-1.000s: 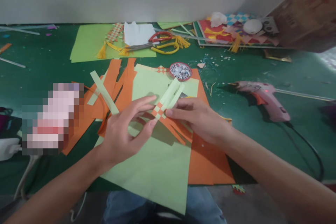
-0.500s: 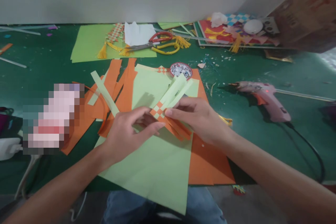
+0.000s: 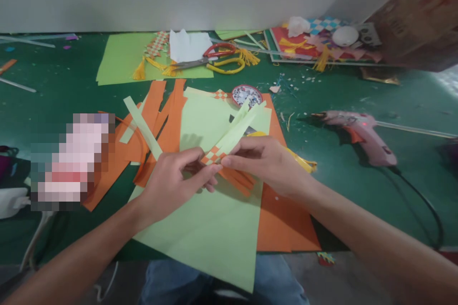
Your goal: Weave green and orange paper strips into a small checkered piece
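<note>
Between my hands is a small woven paper piece (image 3: 213,154), checkered in orange and light green. Its loose light green strips (image 3: 240,126) point up and to the right, while its orange strips (image 3: 239,182) hang toward the lower right. My left hand (image 3: 179,171) pinches its left edge between thumb and fingers. On the right side, my right hand (image 3: 266,162) grips it the same way, thumb on top. Beneath both hands lies a light green sheet (image 3: 203,219). Partly hidden behind my right hand are yellow-handled scissors (image 3: 302,159).
Orange strips (image 3: 171,128) lie left of the sheet, orange sheets (image 3: 286,224) under its right. A pink glue gun (image 3: 365,131) with a cord rests at right. Farther back are red-and-yellow scissors (image 3: 223,59), a small round dish (image 3: 246,95) and a cluttered tray (image 3: 279,60).
The woven piece has tilted and shifted slightly left and down between my fingers. The green strips have swung rightward, and more of the scissors behind my right hand shows.
</note>
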### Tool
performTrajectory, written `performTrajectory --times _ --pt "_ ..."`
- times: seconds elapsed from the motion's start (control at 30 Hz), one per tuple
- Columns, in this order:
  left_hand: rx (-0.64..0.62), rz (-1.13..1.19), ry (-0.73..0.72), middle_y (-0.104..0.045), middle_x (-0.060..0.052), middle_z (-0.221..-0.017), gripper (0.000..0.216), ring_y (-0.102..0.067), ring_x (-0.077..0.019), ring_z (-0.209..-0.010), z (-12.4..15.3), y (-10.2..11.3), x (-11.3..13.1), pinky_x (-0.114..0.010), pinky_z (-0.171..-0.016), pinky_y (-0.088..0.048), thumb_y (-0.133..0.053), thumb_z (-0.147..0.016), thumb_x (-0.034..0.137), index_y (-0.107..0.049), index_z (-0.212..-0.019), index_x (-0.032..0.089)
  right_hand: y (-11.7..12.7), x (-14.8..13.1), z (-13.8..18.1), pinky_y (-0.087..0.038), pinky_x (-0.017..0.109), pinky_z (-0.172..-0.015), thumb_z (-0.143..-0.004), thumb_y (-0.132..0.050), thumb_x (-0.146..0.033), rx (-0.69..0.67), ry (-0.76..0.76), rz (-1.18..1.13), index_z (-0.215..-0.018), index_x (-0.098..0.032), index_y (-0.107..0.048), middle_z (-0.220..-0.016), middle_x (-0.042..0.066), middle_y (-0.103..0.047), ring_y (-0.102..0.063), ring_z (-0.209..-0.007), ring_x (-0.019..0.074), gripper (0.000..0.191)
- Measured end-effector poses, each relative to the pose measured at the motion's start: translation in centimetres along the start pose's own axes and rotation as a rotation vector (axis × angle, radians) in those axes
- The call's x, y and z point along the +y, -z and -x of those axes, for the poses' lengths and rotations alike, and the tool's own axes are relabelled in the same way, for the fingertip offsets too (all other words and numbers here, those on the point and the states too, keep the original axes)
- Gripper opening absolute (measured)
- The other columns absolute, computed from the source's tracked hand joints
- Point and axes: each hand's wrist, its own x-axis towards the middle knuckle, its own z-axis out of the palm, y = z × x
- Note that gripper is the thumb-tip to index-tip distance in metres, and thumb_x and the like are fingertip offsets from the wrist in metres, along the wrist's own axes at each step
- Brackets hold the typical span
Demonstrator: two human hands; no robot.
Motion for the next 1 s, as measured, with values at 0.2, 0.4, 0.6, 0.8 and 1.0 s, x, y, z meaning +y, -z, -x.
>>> performTrajectory --times 0.2,0.4,0.6,0.8,1.0 --pt "-0.001 0.022 -0.012 -0.066 0.000 -0.057 0.035 -0.069 -0.0159 -0.055 0.0 0.1 0.1 -0.023 -0.052 -0.057 -0.060 -0.084 0.035 -0.040 -0.059 0.021 0.2 -0.3 -0.1 -0.043 0.023 -0.050 -0.071 -0.071 -0.040 -0.032 0.070 0.086 -0.063 -0.019 -0.066 -0.061 -0.001 -0.065 -0.058 -0.057 0.0114 0.023" --pt "-0.017 0.189 0.071 -0.069 -0.001 -0.064 0.026 -0.069 -0.0159 -0.060 -0.2 0.2 0.0 -0.024 -0.056 -0.057 -0.066 -0.080 0.040 -0.056 -0.070 0.019 -0.1 0.1 0.3 -0.046 0.026 -0.057 -0.079 -0.060 -0.021 0.134 0.340 0.371 -0.066 -0.022 -0.068 -0.066 0.000 -0.070 -0.061 -0.059 0.0131 0.016" --pt "-0.272 0.587 0.229 -0.074 -0.009 -0.079 0.046 -0.072 -0.0207 -0.069 -0.4 1.0 0.0 -0.028 -0.062 -0.059 -0.059 -0.077 0.063 -0.065 -0.078 0.017 0.6 0.9 0.6 -0.053 0.034 -0.071 -0.086 -0.055 -0.017 0.278 0.841 0.665 -0.080 -0.024 -0.070 -0.084 0.005 -0.075 -0.070 -0.080 0.0200 0.017" --pt "-0.246 0.541 0.288 -0.066 0.002 -0.057 0.024 -0.071 -0.0156 -0.058 -0.5 0.9 0.1 -0.021 -0.057 -0.058 -0.066 -0.083 0.034 -0.062 -0.065 0.018 0.5 1.7 -0.2 -0.052 0.037 -0.083 -0.081 -0.057 -0.009 0.402 1.047 0.893 -0.095 -0.026 -0.067 -0.101 0.006 -0.073 -0.067 -0.102 0.0222 0.025" --pt "-0.068 0.411 0.161 -0.066 0.004 -0.060 0.024 -0.071 -0.0132 -0.060 -0.3 0.7 0.1 -0.018 -0.060 -0.058 -0.064 -0.084 0.035 -0.062 -0.069 0.017 0.8 1.5 -0.7 -0.055 0.037 -0.078 -0.079 -0.061 -0.023 0.557 0.532 0.525 -0.109 -0.021 -0.060 -0.109 0.008 -0.067 -0.065 -0.094 0.0210 0.030"
